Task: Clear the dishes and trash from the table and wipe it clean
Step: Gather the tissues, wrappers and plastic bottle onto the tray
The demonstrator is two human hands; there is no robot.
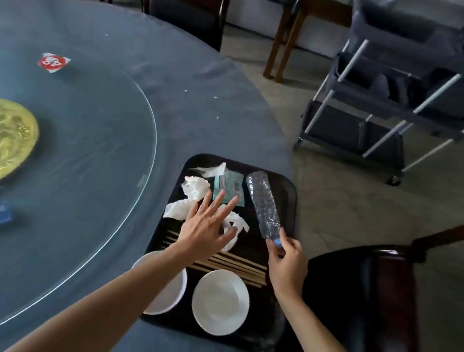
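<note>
My right hand [288,258] grips a crushed bottle [264,203] by its capped neck, laying it on the black tray [291,195] at the surface edge. Left hand [204,225] hovers flat, fingers spread, over crumpled napkins [194,187], probably pinning loose trash. Chopsticks [243,268] and bowls [220,301] share the tray, grouped for one carry, I judge.

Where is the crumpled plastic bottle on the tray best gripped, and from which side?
By its neck at the blue cap end, from the near side of the black tray. The plastic bottle lies flat, cap toward the person, and its crushed body would likely give under a squeeze. The right hand already pinches that end; the left hand hovers open over the crumpled napkins.
</note>
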